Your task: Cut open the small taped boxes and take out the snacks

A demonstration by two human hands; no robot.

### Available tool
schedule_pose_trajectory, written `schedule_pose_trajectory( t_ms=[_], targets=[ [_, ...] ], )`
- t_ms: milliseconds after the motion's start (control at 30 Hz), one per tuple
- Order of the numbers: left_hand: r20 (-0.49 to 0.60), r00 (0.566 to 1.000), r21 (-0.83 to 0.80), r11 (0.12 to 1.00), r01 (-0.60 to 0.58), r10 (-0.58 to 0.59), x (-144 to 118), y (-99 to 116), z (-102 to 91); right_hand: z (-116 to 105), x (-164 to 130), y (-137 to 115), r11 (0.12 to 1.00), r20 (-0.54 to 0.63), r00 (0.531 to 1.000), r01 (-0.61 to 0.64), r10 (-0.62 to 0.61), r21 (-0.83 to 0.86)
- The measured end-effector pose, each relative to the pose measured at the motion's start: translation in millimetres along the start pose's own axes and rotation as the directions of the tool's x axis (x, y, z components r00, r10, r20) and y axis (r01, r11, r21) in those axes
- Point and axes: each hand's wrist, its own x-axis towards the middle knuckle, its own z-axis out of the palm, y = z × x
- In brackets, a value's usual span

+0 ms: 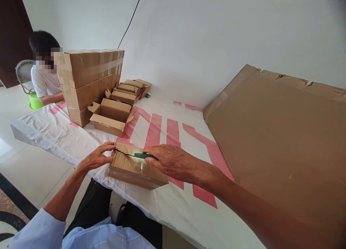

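A closed, taped cardboard box [137,176] lies in front of me near the table's front edge. My left hand [99,157] grips its left end, with the fingers at the upper corner and the thumb against the near side. In my right hand [169,160] is a tool with a ribbed green handle [143,155] and a thin dark shaft. Its tip points left and meets the box top near my left fingers. The tool's exact kind is hard to make out. Clear shiny tape runs across the box top under the tool.
Open cardboard boxes [112,115] stand behind, beside a stack of taped boxes [85,70]. A large cardboard sheet [283,141] leans at the right. White-and-red cloth [183,137] covers the table. Another person [47,79] sits at the far left, near a fan [24,76].
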Motion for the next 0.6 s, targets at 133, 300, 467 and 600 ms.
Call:
schedule_pose_trajectory(
  t_ms=[133, 300, 467, 600],
  targets=[
    [0.035, 0.999, -0.004, 1.0, -0.021, 0.021, 1.4, 6.0, 0.6, -2.7, 1.3, 2.3, 0.998, 0.02, 1.0, 0.004, -0.006, 0.058],
    [0.034, 0.999, -0.043, 0.999, 0.017, -0.015, -0.4, 4.4, 1.9, -0.2, 4.9, 12.5, 0.997, 0.003, 1.0, 0.01, -0.01, 0.071],
    [0.003, 0.999, 0.002, 0.999, 0.053, -0.053, 1.1, 3.7, 2.9, 0.7, 4.2, 20.3, 0.995, -0.001, 0.999, 0.044, -0.044, 0.086],
    [0.019, 0.999, 0.043, 0.998, 0.037, -0.038, 3.7, 8.2, 3.3, 2.3, 1.5, 26.1, 0.992, -0.036, 0.999, 0.028, -0.023, 0.122]
  ],
)
